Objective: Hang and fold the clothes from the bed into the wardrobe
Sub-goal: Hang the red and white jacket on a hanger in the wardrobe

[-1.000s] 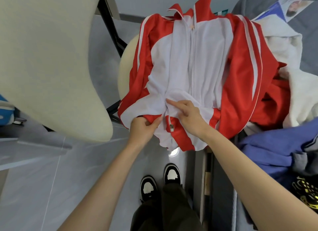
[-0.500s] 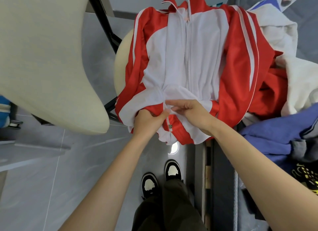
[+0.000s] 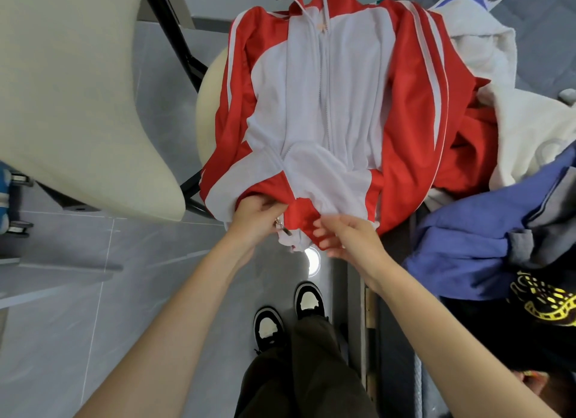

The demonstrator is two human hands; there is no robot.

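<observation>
Where the left hand (image 3: 256,219) grips, the smooth jacket (image 3: 343,105) puckers.

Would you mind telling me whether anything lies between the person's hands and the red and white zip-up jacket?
Nothing visible does. The left hand grips the red and white zip-up jacket at its hem beside the zip, and the right hand is at the hem too, with no other garment between.

One head-worn wide-angle view, aimed steeply down and slightly forward. It sits very close: both forearms enter from the near edge. The left hand (image 3: 255,215) and right hand (image 3: 349,236) are mid-frame at the jacket (image 3: 327,105). Shoes (image 3: 269,327) near, chair (image 3: 78,90) left, clothes pile (image 3: 467,236) right.
</observation>
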